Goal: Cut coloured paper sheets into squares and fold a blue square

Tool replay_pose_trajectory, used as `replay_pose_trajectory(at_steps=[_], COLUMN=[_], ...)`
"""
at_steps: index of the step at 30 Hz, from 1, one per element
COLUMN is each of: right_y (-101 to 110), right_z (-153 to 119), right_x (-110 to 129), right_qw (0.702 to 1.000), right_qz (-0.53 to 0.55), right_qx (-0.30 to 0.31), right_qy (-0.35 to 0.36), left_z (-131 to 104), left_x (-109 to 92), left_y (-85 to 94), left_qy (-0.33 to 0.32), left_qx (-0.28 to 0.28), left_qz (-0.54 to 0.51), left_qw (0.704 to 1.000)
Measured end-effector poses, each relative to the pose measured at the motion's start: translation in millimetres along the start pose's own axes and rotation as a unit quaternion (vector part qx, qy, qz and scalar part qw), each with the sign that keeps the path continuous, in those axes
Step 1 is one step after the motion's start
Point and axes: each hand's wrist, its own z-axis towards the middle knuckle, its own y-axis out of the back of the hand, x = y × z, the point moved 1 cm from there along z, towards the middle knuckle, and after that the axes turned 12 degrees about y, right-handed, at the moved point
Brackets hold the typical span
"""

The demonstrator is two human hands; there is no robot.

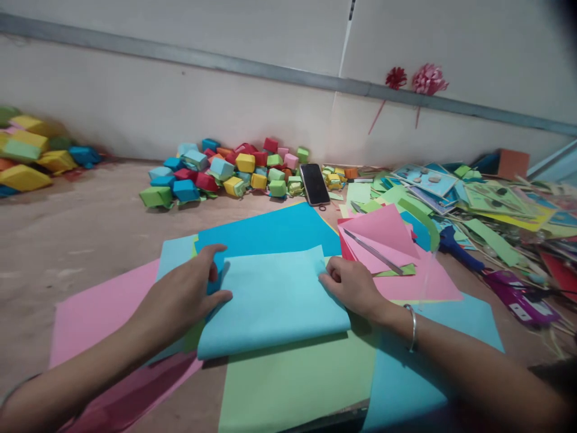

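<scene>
A light blue sheet of paper (274, 300) lies folded over in front of me, with its rounded fold toward me. At its left edge is my left hand (192, 285), thumb and index finger spread apart, the thumb tip touching the paper. My right hand (349, 282) has its fingers curled and pinches the sheet's upper right edge. Under and around the folded sheet are a darker blue sheet (265, 231), a green sheet (302, 379) and a pink sheet (106, 307). The fingertips under the right hand are partly hidden.
Small coloured paper boxes (246, 162) are heaped along the wall, with more piled at far left. A phone (314, 184) leans against them. A metal tool (373, 251) rests on pink paper. A purple and blue glue gun (518, 297) and paper scraps lie at right.
</scene>
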Motion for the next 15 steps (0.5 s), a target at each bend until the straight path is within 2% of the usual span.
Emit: replay_pose_trajectory(at_steps=[2,3,4,5,7,9,10,12,15], right_y=[0.0,0.0,-0.1,-0.2,-0.2,0.2,0.4,0.6,0.3], right_z=[0.1,0.2,0.2,0.3,0.2,0.2,0.3,0.6,1.8], right_x=[-0.3,-0.5,-0.7,-0.9,-1.0,-0.6,-0.4,-0.1,-0.7], right_qw=[1.000,1.000,1.000,1.000,1.000,1.000,1.000,1.000,1.000], right_qz=[0.004,0.006,0.008,0.009,0.009,0.008,0.007,0.006,0.006], right_qx=[0.002,0.002,0.001,0.000,-0.003,-0.003,-0.002,0.000,0.002], right_qy=[0.002,0.003,0.004,0.005,0.005,0.006,0.007,0.007,-0.001], left_z=[-1.0,-0.6,0.6,2.8,9.8,18.3,22.1,26.3,22.6], left_x=[-2.0,-3.0,-4.2,-5.5,-9.1,-15.8,-20.7,-34.6,-61.4], left_y=[-1.3,-3.0,-5.1,-7.3,-8.7,-3.3,2.0,14.4,24.9], left_qy=[-0.068,-0.114,-0.168,-0.221,-0.303,-0.337,-0.337,-0.333,-0.324], left_qx=[-0.078,-0.103,-0.106,-0.083,0.011,0.112,0.146,0.182,0.184], left_qz=[0.038,0.047,0.048,0.044,0.026,0.005,0.000,0.013,0.086], left_qw=[0.994,0.987,0.979,0.971,0.952,0.935,0.930,0.925,0.924])
